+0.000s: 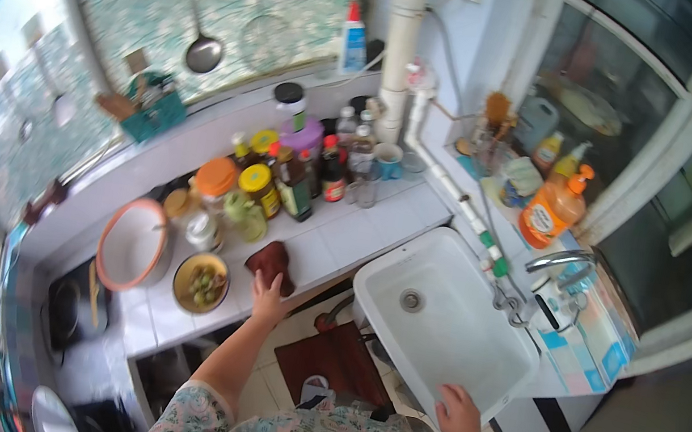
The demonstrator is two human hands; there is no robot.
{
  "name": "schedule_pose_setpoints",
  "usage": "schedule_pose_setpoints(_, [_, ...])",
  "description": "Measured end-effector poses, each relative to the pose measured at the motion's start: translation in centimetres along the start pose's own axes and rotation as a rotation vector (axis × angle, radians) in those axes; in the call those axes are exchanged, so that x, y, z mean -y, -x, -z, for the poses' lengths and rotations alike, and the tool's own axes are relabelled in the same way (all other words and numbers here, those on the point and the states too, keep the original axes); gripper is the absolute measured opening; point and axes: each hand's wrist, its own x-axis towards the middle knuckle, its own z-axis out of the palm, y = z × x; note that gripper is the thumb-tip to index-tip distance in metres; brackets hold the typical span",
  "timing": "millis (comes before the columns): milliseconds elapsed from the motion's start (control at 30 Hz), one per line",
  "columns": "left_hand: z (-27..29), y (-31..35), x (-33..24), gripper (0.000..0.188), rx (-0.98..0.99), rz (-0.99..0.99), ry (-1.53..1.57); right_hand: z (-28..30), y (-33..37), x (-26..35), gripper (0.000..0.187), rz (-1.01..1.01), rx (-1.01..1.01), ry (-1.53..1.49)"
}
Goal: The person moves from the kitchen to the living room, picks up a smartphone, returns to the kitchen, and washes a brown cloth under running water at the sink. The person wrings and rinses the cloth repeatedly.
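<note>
On the white tiled counter lies a dark red-brown cloth (273, 263), bunched up close to the front edge. My left hand (266, 296) grips its near side, with the fingertips over the fabric. Just left of the cloth is a yellow-rimmed bowl (189, 303) holding several small round green fruits. My right hand (457, 415) is at the near rim of the white sink (372, 279), its fingers loosely bent and apart, with nothing in them. Whether those fingers touch the rim I cannot tell.
Jars and bottles (292, 185) crowd the counter's back. A large orange-rimmed basin (115, 247) stands at the left beside a black pan (69, 308). Right of the sink are a curved faucet (561, 261) and an orange pump bottle (548, 214). A ladle (203, 53) hangs on the wall.
</note>
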Motion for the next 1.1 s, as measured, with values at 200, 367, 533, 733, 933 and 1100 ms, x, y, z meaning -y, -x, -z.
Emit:
schedule_pose_setpoints(200, [0.3,-4.5,-0.3,0.079,0.212,-0.096,-0.029,-2.0,-0.7,5.9,0.029,-0.104,0.076,0.018])
schedule_pose_setpoints(367, [3.6,-7.1,0.3,0.047,0.052,-0.046,0.347,-1.8,0.0,9.0,0.027,-0.193,-0.013,0.020])
schedule_pose_setpoints(533, [6.5,-6.4,-7.9,0.039,0.484,0.082,1.186,-1.5,4.3,9.5,0.035,-0.319,-0.171,-0.116])
schedule_pose_setpoints(733, [7.0,8.9,-25.7,0.042,1.413,-0.054,1.447,-3.4,10.8,5.9,0.072,-0.391,-0.457,-0.980])
schedule_pose_setpoints(933, [5.4,29.4,-39.5,0.048,2.304,-0.009,1.172,0.0,24.7,2.1,0.090,-0.219,-0.695,-1.531])
schedule_pose_setpoints(1100, [6.0,46.4,-48.3,0.043,2.482,-0.083,1.044,0.0,41.6,-0.7,0.092,-0.196,-0.936,-1.823])
